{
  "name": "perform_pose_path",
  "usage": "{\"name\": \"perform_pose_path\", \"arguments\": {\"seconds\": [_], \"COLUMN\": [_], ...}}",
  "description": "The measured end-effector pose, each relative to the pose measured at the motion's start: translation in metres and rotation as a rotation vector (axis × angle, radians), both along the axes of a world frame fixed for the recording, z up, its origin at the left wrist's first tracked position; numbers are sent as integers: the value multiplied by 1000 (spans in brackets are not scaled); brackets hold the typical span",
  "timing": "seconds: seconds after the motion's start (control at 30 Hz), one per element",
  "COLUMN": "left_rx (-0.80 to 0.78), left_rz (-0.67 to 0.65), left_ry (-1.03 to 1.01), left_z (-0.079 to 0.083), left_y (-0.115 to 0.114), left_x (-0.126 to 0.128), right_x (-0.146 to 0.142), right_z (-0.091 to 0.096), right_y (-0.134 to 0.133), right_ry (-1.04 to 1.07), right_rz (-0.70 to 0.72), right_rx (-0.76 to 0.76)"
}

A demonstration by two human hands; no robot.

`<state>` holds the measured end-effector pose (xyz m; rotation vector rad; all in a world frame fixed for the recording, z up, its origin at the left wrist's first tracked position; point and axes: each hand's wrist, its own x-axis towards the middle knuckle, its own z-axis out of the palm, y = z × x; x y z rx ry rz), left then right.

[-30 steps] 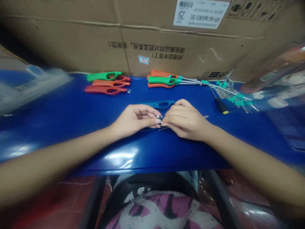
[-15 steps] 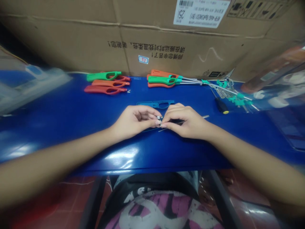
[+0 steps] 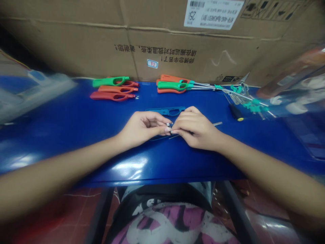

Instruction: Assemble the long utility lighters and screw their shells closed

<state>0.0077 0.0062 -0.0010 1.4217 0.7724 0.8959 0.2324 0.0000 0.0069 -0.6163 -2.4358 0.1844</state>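
My left hand [image 3: 144, 128] pinches a small white-and-dark part [image 3: 168, 126] between thumb and fingertips, above the table. My right hand [image 3: 198, 128] meets it there, thumb and forefinger closed at the same part; its exact kind is too small to tell. Just behind the hands lies a blue lighter casing half [image 3: 165, 111] with a finger loop. Another blue piece [image 3: 158, 138] shows partly below my left fingers. A thin metal rod [image 3: 217, 124] sticks out from behind my right hand, which hides most of it.
Green, orange and red lighter handles [image 3: 114, 89] lie at the back left. Lighters with metal stems [image 3: 175, 86] lie at the back centre. A screwdriver [image 3: 235, 112] and a bag of metal parts [image 3: 254, 101] are to the right. A cardboard box [image 3: 162, 40] stands behind.
My right hand has turned slightly, its fingers curling more tightly at the small part. My left hand stays almost where it was.
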Motion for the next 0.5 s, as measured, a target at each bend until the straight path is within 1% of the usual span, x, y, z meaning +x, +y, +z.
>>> {"name": "perform_pose_path", "arguments": {"seconds": [0.2,0.33,0.5], "left_rx": [-1,21,40], "left_rz": [-32,-48,-28], "left_ry": [-28,-27,-13], "left_z": [-2,-1,1], "left_y": [0,-2,-4], "left_x": [0,1,1], "right_x": [0,2,5], "right_z": [3,6,10], "right_y": [-2,-2,-1], "right_ry": [13,35,-13], "right_rz": [-17,15,56], "right_rx": [-13,-11,67]}}
